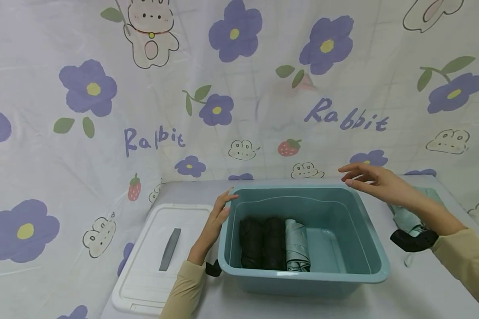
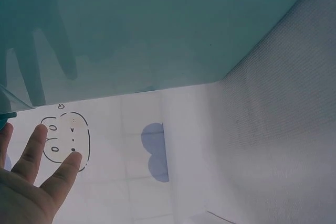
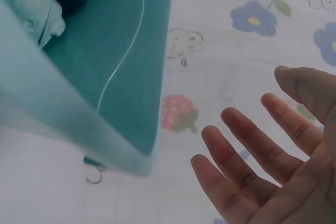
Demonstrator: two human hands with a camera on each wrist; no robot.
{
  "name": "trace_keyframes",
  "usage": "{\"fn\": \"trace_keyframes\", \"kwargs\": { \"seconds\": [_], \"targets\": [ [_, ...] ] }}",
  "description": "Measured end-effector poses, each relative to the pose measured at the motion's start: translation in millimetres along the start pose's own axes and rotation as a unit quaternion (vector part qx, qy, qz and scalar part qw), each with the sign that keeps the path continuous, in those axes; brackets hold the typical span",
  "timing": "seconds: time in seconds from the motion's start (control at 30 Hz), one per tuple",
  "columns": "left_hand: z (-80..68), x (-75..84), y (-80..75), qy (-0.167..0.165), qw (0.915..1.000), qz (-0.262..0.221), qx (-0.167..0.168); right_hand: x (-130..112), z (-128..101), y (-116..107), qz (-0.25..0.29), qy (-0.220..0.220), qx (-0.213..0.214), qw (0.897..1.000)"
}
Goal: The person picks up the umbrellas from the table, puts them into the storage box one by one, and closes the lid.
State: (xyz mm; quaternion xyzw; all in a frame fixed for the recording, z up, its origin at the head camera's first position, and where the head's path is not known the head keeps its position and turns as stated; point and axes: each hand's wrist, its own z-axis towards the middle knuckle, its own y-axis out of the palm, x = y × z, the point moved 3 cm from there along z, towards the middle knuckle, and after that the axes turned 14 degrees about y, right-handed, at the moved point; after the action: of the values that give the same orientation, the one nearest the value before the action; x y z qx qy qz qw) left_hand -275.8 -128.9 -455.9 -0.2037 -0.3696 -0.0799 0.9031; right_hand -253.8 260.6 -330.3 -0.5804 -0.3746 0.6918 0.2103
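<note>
Teal plastic: the bin [image 1: 303,261] stands on the counter [image 1: 423,288], open at the top, its long axis running left to right across the view.
Bin handling: by my judgement stiff, smooth and light with so little in it; the rolled rim [image 1: 287,190] at the two short ends looks the best place to take hold.
Inside the bin: three folded umbrellas side by side at its left end, two black [image 1: 262,243] and one mint [image 1: 297,245], each with its long axis running from the near wall to the far wall; the right half of the floor is bare.
Left hand [image 1: 215,221]: at the bin's left far corner, fingers straight and loose, fingertips at the rim, gripping nothing; whether they touch it I cannot tell.
Right hand [image 1: 373,181]: in the air above the bin's right far corner, fingers spread and relaxed, holding nothing, apart from the rim.
Right of the bin: another mint umbrella [image 1: 407,217] on the counter, partly hidden by the right forearm, soft fabric over a stiff core by the look of it.
Left of the bin: a white lid [image 1: 151,266] with a grey handle [image 1: 170,249] lying flat, just beside it.
Behind the bin: a cloth [image 1: 104,133] printed with purple flowers and rabbits.
</note>
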Motion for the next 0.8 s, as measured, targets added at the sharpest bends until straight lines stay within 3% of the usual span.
{"fn": "trace_keyframes", "kwargs": {
  "seconds": [0.5, 0.8],
  "targets": [
    [-3.6, -1.1, 2.1, -0.004, 1.0, -0.007, 0.003, 30.1, -9.5, -5.6, -0.004, 0.023, 0.036, 0.999],
    [1.9, 4.6, -5.6, 0.001, 0.9995, 0.025, -0.018, 43.7, -14.8, -6.3, -0.022, 0.049, 0.047, 0.997]
  ]
}}
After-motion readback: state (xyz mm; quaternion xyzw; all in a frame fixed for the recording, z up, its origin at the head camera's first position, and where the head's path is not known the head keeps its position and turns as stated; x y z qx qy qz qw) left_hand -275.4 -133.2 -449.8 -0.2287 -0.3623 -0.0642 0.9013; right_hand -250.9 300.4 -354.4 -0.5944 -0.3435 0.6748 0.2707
